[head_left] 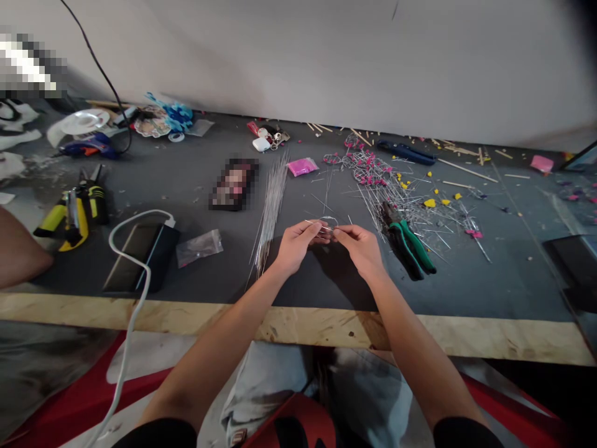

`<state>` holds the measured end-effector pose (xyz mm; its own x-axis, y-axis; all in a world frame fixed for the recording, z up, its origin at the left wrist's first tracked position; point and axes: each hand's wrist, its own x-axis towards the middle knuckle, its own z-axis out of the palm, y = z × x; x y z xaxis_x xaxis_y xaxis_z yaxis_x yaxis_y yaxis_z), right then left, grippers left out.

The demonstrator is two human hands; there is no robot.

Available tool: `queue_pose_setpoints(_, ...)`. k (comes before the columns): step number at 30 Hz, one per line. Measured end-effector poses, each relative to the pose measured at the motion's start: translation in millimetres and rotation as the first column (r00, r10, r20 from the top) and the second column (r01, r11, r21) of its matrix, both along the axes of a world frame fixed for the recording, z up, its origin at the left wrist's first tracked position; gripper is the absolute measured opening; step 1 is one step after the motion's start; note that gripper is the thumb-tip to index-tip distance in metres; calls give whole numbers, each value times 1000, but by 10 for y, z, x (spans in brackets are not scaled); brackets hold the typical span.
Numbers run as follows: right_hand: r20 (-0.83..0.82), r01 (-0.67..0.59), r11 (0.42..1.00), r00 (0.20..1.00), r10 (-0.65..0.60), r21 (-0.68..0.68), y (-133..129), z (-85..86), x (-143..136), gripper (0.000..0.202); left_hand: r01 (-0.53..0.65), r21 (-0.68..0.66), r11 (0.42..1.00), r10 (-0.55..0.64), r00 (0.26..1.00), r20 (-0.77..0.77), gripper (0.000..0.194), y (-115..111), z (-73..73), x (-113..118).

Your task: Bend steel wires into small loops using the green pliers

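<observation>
My left hand (298, 242) is closed, its thumb and fingers pinching a thin metal wire (330, 219) above the dark tabletop. My right hand (360, 244) pinches the same wire from the other side, fingertips almost meeting the left ones. Part of the wire bends in a small loop over the fingertips; the rest is hidden by the fingers. To the left of my hands lies a bundle of straight wires (271, 205). Pliers with green and black handles (410, 246) rest to the right, beside a heap of wire pieces with pink bits (368, 167).
A pink packet (302, 167), a phone (234, 184) and a white earbud case (261, 144) lie farther back. On the left are a power bank (142, 255) with a white cable, a small plastic bag (199, 247) and yellow-black pliers (77, 214). Another person's arm (21, 249) rests at the left edge.
</observation>
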<state>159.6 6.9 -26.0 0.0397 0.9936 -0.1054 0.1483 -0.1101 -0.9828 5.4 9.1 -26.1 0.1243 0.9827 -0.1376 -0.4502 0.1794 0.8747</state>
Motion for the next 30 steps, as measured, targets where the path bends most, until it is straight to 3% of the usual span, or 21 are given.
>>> queue_pose_setpoints(15, -273, 34, 999, 962, -26, 25, -38, 35, -78, 20, 82, -65, 995, -70, 985, 158, 19, 7, 49, -24)
queue_pose_setpoints(30, -331, 75, 997, 941, -65, 18, -34, -10, -120, 19, 48, -66, 997, -38, 990, 133, 22, 15, 33, -19)
